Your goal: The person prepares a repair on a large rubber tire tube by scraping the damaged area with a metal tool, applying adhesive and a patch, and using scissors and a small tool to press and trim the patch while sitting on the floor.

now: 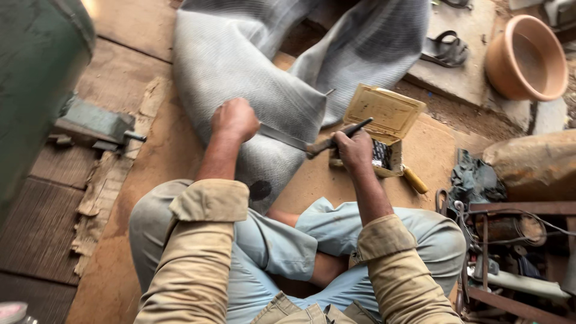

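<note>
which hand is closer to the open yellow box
Right. The right hand holds a tool just in front of the open yellow box, nearly touching it; the left hand rests on the grey sheet, well off to its left.

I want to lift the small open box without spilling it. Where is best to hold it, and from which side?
Probably grip the open box by its low tray walls, coming from the far right side, as the right hand is against its near left edge. The raised lid stands hinged and likely swings, so avoid it.
</note>
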